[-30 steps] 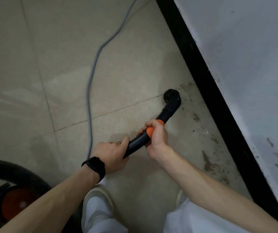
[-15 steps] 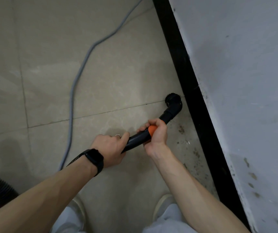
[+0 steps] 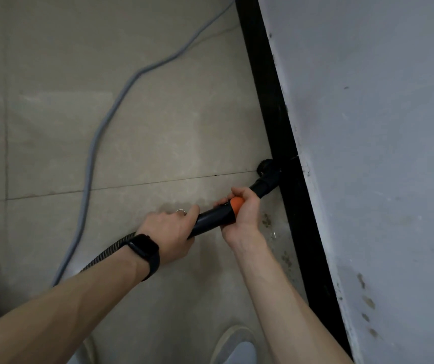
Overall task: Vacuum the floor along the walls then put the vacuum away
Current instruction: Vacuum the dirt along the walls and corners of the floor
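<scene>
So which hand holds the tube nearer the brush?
The right hand, at the orange collar of the tube; the left hand, wearing the watch, grips farther back.

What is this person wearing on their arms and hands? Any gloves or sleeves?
No gloves, and no sleeves in view: both forearms are bare right up to the picture's edge. The left hand has a thin silver ring on one finger, and a black smartwatch with a dark rectangular face and a matching strap sits on that wrist. The right hand shows no ring, watch or band.

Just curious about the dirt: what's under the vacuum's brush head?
The brush head sits on beige floor tile beside the black skirting. It covers that spot, so dirt beneath cannot be seen.
</scene>
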